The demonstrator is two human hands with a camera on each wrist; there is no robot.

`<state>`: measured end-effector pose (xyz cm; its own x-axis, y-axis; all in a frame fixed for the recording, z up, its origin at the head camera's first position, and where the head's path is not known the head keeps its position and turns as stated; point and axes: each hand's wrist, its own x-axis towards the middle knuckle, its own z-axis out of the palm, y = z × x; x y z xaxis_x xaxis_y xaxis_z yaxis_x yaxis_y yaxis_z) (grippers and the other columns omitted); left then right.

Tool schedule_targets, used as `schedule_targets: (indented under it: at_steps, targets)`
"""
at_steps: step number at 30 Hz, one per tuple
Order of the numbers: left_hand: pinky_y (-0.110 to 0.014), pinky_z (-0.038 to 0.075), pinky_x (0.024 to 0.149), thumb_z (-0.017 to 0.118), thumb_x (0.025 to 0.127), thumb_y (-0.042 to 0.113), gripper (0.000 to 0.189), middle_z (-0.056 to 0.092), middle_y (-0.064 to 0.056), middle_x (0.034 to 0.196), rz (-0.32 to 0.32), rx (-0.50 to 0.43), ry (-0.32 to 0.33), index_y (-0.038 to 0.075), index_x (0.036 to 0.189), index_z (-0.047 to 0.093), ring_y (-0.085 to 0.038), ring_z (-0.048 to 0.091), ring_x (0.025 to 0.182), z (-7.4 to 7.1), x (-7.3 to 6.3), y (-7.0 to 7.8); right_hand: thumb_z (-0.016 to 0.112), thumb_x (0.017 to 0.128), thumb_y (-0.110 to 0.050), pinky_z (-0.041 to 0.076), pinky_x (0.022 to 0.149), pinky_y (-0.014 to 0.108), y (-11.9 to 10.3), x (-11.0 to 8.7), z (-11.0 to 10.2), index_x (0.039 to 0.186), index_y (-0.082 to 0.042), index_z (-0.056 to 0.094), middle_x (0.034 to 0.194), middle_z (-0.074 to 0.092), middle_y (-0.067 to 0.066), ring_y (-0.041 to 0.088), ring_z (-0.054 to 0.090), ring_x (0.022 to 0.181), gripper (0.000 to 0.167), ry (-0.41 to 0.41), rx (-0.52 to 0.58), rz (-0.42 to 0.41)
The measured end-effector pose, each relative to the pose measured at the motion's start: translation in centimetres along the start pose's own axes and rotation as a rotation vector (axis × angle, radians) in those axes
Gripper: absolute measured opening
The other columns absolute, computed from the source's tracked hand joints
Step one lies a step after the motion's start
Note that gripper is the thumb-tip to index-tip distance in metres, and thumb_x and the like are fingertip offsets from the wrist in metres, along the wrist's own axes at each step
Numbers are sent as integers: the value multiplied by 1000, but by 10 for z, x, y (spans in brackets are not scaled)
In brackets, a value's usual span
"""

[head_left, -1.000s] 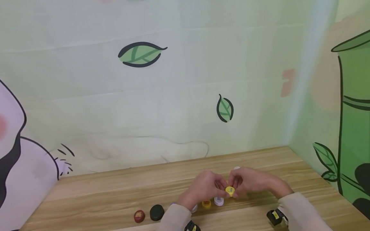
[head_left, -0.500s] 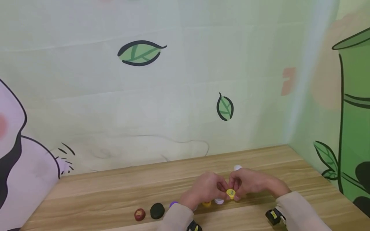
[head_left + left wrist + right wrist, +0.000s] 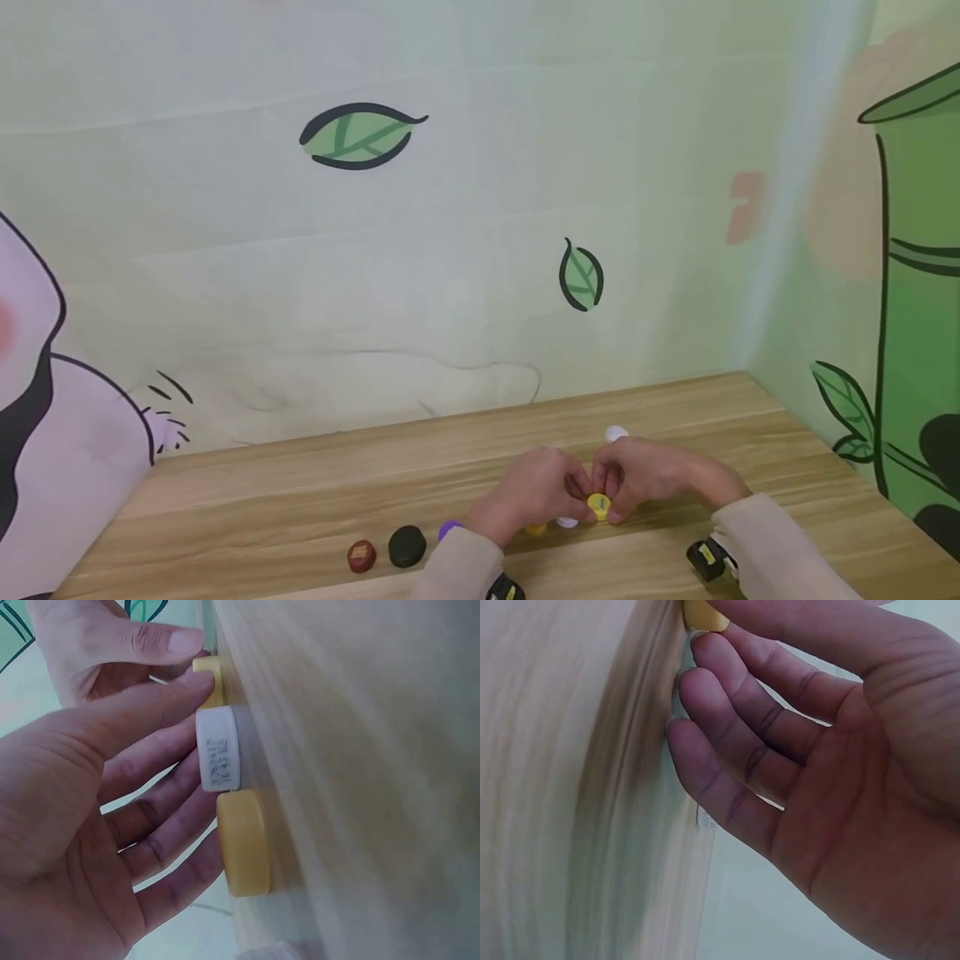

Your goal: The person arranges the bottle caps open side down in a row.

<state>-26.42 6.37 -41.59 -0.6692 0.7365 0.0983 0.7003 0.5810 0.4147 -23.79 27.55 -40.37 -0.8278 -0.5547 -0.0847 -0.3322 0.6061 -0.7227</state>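
A small yellow bottle cap (image 3: 599,505) stands on the wooden table between both hands. My left hand (image 3: 536,490) pinches it from the left, and my right hand (image 3: 648,471) grips it from the right. In the left wrist view, my left thumb lies against this yellow cap (image 3: 214,681). A white cap with printed marks (image 3: 219,750) sits right beside it, followed by a wider orange-yellow cap (image 3: 244,844). The right wrist view shows only part of the yellow cap (image 3: 703,615), under my right thumb and index finger.
Farther left along the row lie a purple cap (image 3: 450,530), partly behind the left sleeve, a black cap (image 3: 407,547) and a dark red cap (image 3: 362,557). Another white cap (image 3: 617,433) lies behind my right hand. A printed cloth wall (image 3: 450,208) rises behind the table (image 3: 300,492).
Both hands stay on the yellow cap, which has shifted very slightly right and down in view. My left hand has moved a little right, showing the purple cap and covering more of the orange-yellow one.
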Motion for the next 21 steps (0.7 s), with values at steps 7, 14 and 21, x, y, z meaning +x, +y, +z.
schedule_targets:
  at_steps: [7,14,21]
  targets:
    - [-17,49,69,90,87,26,16,74,15,81,-27,-144,-40,15,94,82,4,60,70,-6,5,-1,87,79,0,54,75,28,1,-4,-10,103,-5,69,91,67,3,15,62,84,31,50,27,5]
    - [-23,52,77,85,90,23,22,75,8,91,-42,-209,105,10,107,79,-1,65,80,-7,23,3,82,91,-6,55,78,33,12,-10,-30,104,-3,70,94,70,2,17,64,88,18,316,-46,5]
    - [-27,55,81,86,90,20,35,78,-3,108,-102,-195,209,7,121,76,-12,73,93,5,47,4,83,90,-4,59,80,42,31,-4,-33,116,8,68,111,71,19,28,69,95,33,433,-38,55]
